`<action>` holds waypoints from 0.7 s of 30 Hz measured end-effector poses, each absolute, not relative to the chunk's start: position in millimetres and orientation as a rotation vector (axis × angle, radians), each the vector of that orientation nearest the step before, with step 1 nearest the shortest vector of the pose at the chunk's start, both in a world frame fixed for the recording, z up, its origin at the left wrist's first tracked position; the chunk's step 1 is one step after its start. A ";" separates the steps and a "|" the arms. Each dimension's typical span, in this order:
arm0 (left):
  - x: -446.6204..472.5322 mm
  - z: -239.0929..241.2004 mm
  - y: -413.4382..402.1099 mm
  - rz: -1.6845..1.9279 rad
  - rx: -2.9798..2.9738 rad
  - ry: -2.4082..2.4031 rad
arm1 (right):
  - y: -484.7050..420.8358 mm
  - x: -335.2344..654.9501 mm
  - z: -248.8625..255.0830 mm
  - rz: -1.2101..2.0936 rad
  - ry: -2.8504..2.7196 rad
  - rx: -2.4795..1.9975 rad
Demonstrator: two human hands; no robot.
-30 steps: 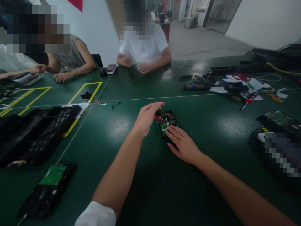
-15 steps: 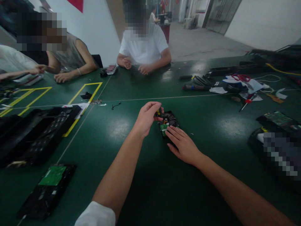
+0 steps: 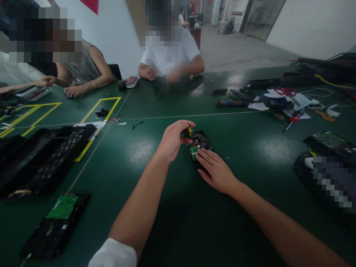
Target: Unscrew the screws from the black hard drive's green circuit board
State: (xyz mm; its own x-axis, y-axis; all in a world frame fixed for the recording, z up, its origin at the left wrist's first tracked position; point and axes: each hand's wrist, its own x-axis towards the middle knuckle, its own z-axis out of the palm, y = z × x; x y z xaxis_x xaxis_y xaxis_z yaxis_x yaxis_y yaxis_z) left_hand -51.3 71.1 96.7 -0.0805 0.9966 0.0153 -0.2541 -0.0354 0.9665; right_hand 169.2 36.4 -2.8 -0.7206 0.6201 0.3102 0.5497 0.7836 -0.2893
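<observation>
In the head view, a black hard drive with a green circuit board lies on the green table in front of me. My left hand is closed round the black and yellow handle of a small screwdriver. The handle stands roughly upright over the drive's left side; its tip is hard to make out. Fingers stretched out, my right hand rests on the near right part of the drive. Several tiny pale bits, perhaps screws, lie just right of it.
Another drive-like unit with a green board lies at the near left, below a long black casing. A red-handled screwdriver, cables and paper scraps are at the right. Two co-workers sit across the table.
The fingers of my left hand have shifted and loosened slightly on the screwdriver handle, which shows turned a little. My right hand stays in place. The co-worker opposite has moved a hand.
</observation>
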 end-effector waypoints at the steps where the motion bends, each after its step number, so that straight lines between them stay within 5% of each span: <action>1: -51.4 96.4 71.3 1.391 0.995 1.060 | 36.4 169.2 -2.6 0.245 -2.587 -0.888; 21: -38.8 93.6 68.6 1.364 1.022 0.930 | 36.4 168.9 -4.7 0.249 -2.592 -0.908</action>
